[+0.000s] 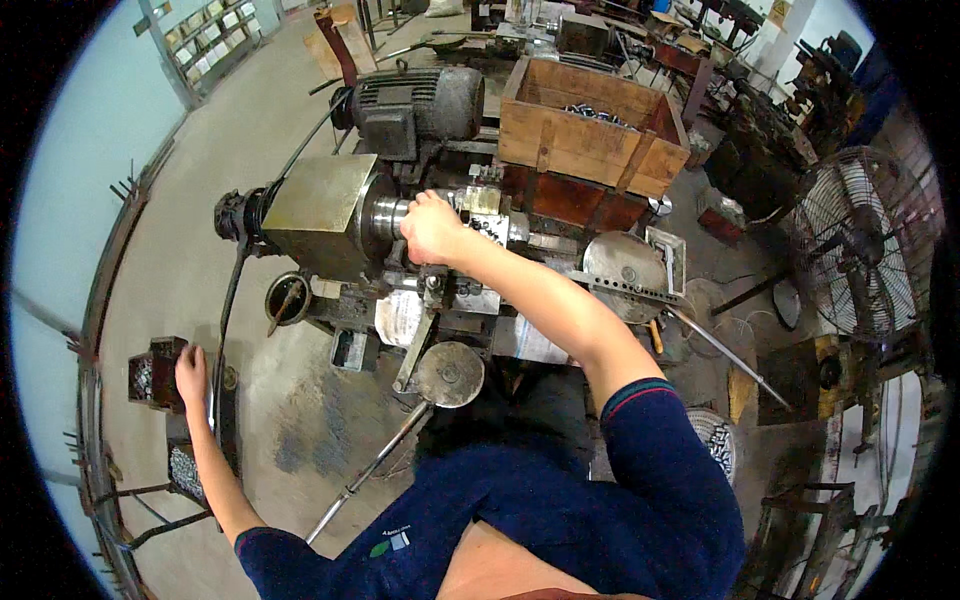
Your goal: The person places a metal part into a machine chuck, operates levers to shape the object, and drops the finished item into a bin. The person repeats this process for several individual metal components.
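My left hand (191, 376) is at the right rim of a small dark metal box (150, 378) holding small metal parts. Its fingers look stretched out, and nothing shows in them. Over the middle of a small lathe, my right hand (431, 229) is curled closed beside the shiny round spindle nose (386, 218). Whatever its fingers grip is hidden behind the hand. The lathe's headstock (315, 215), under a greenish metal cover, stands left of the spindle. A clamp post with a bolt (433, 285) sits just below my right wrist.
A motor (418, 103) sits behind the headstock, beside a wooden crate (600, 125) of metal parts. Round plates on long levers (447, 375) stick out towards me. Another bin of small parts (186, 468) stands below the box. At right are a caged fan (860, 245) and a basket of parts (718, 440).
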`<state>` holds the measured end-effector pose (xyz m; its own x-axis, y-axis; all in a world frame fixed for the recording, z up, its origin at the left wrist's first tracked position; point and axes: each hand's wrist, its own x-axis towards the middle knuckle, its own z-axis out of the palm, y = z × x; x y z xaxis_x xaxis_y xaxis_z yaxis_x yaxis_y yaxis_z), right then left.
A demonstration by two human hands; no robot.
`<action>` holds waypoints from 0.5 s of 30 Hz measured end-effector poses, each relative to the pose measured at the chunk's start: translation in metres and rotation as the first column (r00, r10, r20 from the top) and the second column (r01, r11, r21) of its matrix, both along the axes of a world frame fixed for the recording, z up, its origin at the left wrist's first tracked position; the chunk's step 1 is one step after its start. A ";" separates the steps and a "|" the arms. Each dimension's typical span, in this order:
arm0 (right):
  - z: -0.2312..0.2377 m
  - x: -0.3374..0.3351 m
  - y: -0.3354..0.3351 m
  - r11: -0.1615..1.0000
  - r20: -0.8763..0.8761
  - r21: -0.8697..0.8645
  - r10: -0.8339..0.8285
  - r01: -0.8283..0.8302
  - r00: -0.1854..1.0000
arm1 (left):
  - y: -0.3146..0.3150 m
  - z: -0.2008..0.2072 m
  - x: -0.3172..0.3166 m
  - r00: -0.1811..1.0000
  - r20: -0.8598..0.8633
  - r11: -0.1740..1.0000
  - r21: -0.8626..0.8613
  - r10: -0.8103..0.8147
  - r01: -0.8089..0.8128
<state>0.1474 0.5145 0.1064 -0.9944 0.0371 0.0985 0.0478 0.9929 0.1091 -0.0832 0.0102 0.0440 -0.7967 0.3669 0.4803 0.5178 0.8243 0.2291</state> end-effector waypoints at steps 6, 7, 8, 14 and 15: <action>-0.021 -0.013 0.008 0.998 0.045 -0.068 -0.005 0.008 0.999 | 0.074 -0.028 0.148 0.890 0.150 0.899 -0.151 0.431 -0.411; -0.023 -0.015 0.010 0.999 0.042 -0.045 -0.013 0.015 0.999 | 0.095 -0.026 0.166 0.865 0.140 0.872 -0.168 0.482 -0.459; -0.022 -0.016 0.010 0.999 0.034 -0.030 -0.012 0.013 0.999 | 0.090 -0.029 0.164 0.868 0.187 0.886 -0.154 0.461 -0.438; 0.023 0.027 0.017 0.997 -0.216 0.030 -0.062 0.070 0.974 | 0.066 -0.010 0.144 0.951 0.292 0.987 -0.148 0.104 -0.062; 0.040 0.041 0.029 0.997 -0.241 -0.009 -0.077 0.077 0.967 | 0.055 -0.013 0.129 0.867 0.492 0.996 -0.072 0.081 -0.052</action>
<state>0.1888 0.5437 0.1465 -0.9354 0.1127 0.3351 0.1492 0.9851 0.0851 0.0462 0.0648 0.0314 -0.9480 0.3183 -0.0020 0.2917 0.8715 0.3943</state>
